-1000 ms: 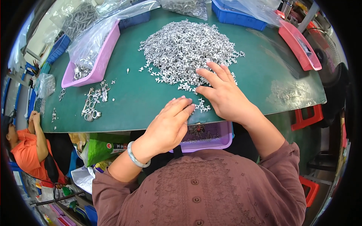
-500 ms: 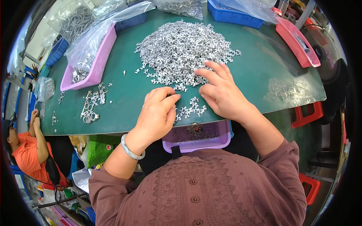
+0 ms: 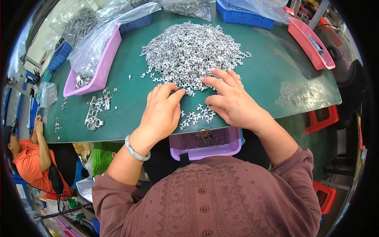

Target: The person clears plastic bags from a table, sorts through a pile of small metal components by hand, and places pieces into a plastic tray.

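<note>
A heap of small silvery metal pieces [image 3: 193, 51], each with short prongs, lies on the green table. My left hand [image 3: 160, 112], with a pale bangle at the wrist, is at the heap's near left edge. Its fingers are bent and apart, its fingertips beside a few loose pieces; I see nothing held. My right hand [image 3: 235, 98] is open, fingers spread, their tips at the heap's near right edge. Between the hands, a small group of loose pieces [image 3: 197, 116] lies near the table's front edge. Below that edge, a purple basket [image 3: 207, 151] holds more small pieces.
A pink-purple basket [image 3: 103, 75] with bagged metal parts stands at left, ring-shaped parts [image 3: 92, 118] near it. Blue trays [image 3: 244, 19] and a clear bag [image 3: 187, 10] line the back; a red basket [image 3: 310, 49] is at right. A person in orange [image 3: 29, 162] sits at far left.
My left hand has moved slightly forward and left, toward the heap. My right hand has shifted slightly left and forward. The heap looks much the same.
</note>
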Tool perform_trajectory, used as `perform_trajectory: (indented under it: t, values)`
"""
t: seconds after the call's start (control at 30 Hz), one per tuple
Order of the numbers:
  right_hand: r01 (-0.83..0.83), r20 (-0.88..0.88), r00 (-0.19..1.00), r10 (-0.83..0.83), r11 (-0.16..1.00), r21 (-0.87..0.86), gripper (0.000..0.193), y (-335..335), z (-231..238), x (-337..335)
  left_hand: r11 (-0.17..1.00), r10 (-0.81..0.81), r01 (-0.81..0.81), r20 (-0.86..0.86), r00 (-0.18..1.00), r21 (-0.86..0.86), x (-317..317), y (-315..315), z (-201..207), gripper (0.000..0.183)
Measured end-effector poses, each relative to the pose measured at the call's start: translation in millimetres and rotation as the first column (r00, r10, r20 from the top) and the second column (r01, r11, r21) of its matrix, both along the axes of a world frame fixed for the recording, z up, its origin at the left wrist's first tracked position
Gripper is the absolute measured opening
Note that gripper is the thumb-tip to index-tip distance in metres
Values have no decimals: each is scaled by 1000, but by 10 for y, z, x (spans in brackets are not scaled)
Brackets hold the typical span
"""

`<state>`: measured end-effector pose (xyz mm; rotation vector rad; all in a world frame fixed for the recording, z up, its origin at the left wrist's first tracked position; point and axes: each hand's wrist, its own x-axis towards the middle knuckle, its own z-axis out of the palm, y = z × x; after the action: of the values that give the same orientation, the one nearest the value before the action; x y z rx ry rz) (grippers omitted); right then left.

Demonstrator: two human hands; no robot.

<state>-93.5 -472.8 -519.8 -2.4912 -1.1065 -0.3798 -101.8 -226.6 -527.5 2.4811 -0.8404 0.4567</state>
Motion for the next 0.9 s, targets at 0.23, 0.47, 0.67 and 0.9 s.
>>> perform_trajectory:
  t: [0.23, 0.47, 0.67, 0.9]
  values:
    - [39, -3, 999, -39, 999, -22, 11, -74, 16, 16, 1000, -2, 2, -7, 1000, -20, -10, 40, -54, 35]
    - [-43, -63, 997, 40, 997, -59, 22, -84, 69, -24, 1000, 19, -19, -11, 1000, -7, 17, 62, -24, 36]
    - [-86, -67, 995, 80, 992, -88, 28, 26, 73, 3, 999, 15, -15, 3, 1000, 34, -8, 2, 6, 38]
    - [15, 33, 999, -12, 998, -64, 29, 228, -14, 134, 1000, -23, 23, -4, 1000, -12, -25, 37, 14, 32]
